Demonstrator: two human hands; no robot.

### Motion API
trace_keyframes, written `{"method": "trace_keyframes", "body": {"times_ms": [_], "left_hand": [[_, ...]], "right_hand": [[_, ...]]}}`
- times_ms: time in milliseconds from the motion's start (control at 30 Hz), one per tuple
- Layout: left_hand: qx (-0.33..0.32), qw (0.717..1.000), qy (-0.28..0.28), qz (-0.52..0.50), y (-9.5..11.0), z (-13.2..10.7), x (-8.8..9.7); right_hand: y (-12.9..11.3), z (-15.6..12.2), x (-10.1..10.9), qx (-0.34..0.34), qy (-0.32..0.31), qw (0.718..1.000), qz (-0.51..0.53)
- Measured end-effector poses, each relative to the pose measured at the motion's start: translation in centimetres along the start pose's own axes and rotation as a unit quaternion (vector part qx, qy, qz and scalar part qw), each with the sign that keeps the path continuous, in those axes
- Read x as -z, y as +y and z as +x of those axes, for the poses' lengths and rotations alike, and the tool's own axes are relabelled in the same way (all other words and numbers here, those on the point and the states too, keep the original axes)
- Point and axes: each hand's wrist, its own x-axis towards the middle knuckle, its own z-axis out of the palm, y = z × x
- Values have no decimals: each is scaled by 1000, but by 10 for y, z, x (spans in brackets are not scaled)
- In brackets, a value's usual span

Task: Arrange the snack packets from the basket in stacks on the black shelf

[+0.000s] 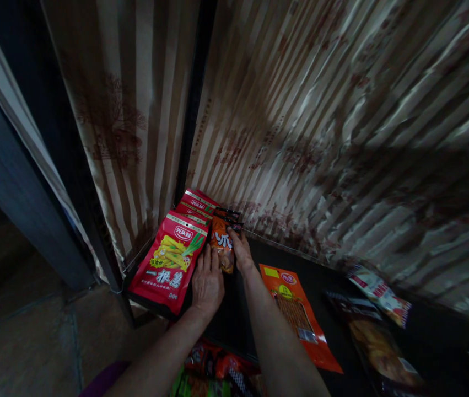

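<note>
An orange snack bag [222, 242] with white lettering lies between my two hands, on the black shelf beside the red bags. My left hand [208, 278] lies along its lower left side, fingers stretched out and touching it. At the upper right edge, my right hand [241, 251] grips the same bag, thumb on its front. Just left of my left hand is a red snack bag [170, 264] with a picture of yellow sticks. Similar red bags [197, 205] are tucked behind it. Dark tops of other packets show behind the orange bag.
On the shelf [230, 314] to the right are an orange-red packet [296, 314], a dark brown bag [377, 344] and a small white packet [378, 289]. Several bags [217, 369] sit lower down in front. A pleated curtain [284, 138] and a dark post [81, 165] border the shelf.
</note>
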Motion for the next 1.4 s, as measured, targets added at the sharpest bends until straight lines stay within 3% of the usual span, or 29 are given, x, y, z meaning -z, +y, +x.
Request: {"method": "trace_keyframes", "body": {"times_ms": [200, 467, 767, 967, 1067, 1233, 1400], "left_hand": [[11, 999, -2, -33, -2, -1, -3], [29, 996, -11, -85, -2, 0, -4], [20, 996, -10, -89, -4, 0, -7], [21, 995, -18, -95, -4, 0, -5], [27, 994, -24, -99, -4, 0, -3], [25, 994, -23, -102, -3, 1, 0], [17, 995, -20, -97, -3, 1, 1]], "right_hand": [[16, 4, -4, 40, 60, 997, 27], [18, 11, -14, 38, 66, 993, 96], [21, 15, -15, 56, 69, 994, 65], [12, 9, -14, 41, 65, 997, -7], [11, 4, -12, 65, 81, 992, -73], [14, -18, -7, 142, 112, 960, -213], [20, -35, -5, 94, 83, 966, -225]]}}
